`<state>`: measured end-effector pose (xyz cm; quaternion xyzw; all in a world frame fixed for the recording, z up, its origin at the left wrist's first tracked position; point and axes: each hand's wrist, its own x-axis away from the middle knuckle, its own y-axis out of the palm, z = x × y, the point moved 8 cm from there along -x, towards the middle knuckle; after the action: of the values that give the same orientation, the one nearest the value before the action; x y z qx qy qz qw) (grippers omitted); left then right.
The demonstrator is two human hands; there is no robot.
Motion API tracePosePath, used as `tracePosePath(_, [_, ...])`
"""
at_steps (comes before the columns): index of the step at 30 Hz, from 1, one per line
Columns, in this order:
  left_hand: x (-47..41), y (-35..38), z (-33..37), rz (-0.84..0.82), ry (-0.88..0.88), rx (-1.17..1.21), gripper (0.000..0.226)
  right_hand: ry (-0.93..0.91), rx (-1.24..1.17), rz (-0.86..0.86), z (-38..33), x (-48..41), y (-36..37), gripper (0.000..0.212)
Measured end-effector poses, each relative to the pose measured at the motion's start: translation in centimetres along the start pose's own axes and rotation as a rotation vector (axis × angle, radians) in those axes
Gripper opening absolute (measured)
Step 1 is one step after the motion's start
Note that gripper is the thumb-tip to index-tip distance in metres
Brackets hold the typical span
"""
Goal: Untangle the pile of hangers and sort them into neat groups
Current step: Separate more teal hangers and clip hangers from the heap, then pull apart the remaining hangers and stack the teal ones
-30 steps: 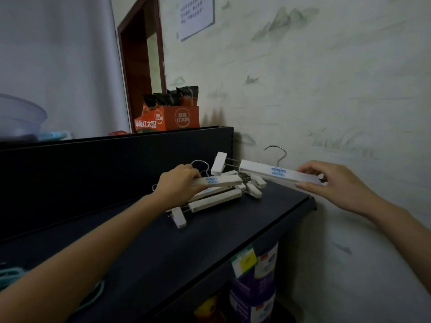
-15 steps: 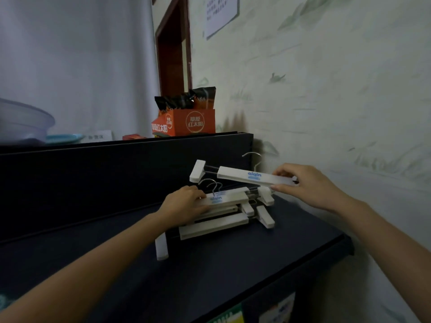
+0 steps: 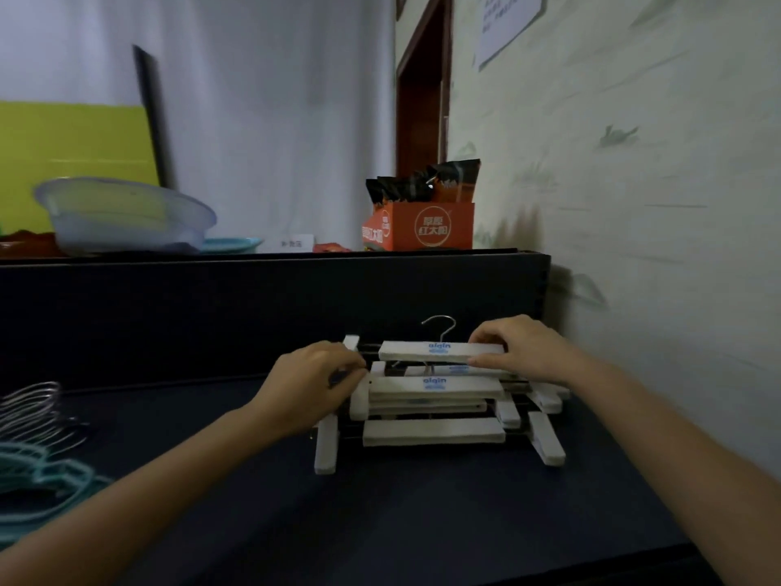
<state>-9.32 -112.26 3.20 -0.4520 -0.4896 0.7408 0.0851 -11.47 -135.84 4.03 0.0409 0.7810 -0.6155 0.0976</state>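
Head view shows the right hand [image 3: 522, 348] and left hand [image 3: 310, 389], fingers curled round each end of a white hanger [image 3: 439, 351], holding it just over the stack of hangers [image 3: 435, 431] on the dark shelf [image 3: 422, 526], so it looks ready to be set down flat on top.

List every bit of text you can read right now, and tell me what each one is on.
"aiqin": blue print on the top hanger.
"aiqin": blue print on the hanger below it.
"草原红太阳": in the circle on the orange box, slightly blurred.
Too blurred to read: the wall notice, the small white card, and the print on the box's left side.
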Motion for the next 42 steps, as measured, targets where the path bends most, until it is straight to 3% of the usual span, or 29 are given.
tracePosePath(8, [1.8, -2.8, -3.5, 0.027, -0.175, -0.166, 0.018, -0.094, 0.237, -0.189, -1.8, -1.5, 2.0, 0.037])
tracePosePath(14, [4.8, -5.7, -5.4, 0.02, -0.293, -0.243, 0.02, -0.217, 0.242, -0.014, -6.9, -1.8, 0.3, 0.041])
tracePosePath(18, [8.2, -9.1, -7.1, 0.039, -0.378, -0.308, 0.021, -0.378, 0.132, 0.065, -12.9, -1.7, 0.9, 0.035])
tracePosePath(27, [20.7, -18.2, -11.4, 0.065, -0.568, -0.448, 0.022, -0.658, -0.009, 0.072, -29.3, -1.0, 4.5, 0.031])
tracePosePath(42, [43.7, -33.9, -23.5, 0.054, -0.768, -0.579, 0.018, -0.77, -0.195, -0.019, -57.7, 1.3, 12.7, 0.025])
